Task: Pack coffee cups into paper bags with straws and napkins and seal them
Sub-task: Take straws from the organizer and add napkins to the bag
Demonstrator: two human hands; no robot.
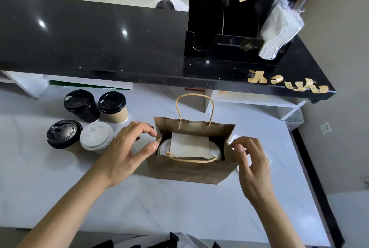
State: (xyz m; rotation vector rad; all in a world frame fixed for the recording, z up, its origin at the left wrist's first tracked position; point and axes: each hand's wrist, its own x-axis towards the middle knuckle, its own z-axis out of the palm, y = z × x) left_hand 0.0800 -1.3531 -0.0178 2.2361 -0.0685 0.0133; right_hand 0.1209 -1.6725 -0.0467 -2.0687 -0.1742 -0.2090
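While the left hand pinches the paper bag at its rim, the right hand grips what may be a wrapped straw.

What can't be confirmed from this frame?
Head view only:
- Cups inside the paper bag: the napkin covers them; count unclear.
- Straws in the bag: none visible, possibly hidden.
- Item in the right hand: fingers and bag edge hide most of it.
- Left hand grip on the bag rim: unclear.

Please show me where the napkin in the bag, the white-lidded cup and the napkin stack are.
napkin (189, 146), head view, middle of its flat face
white-lidded cup (96, 136), head view, centre of lid
napkin stack (276, 32), head view, middle of the wrapped pile
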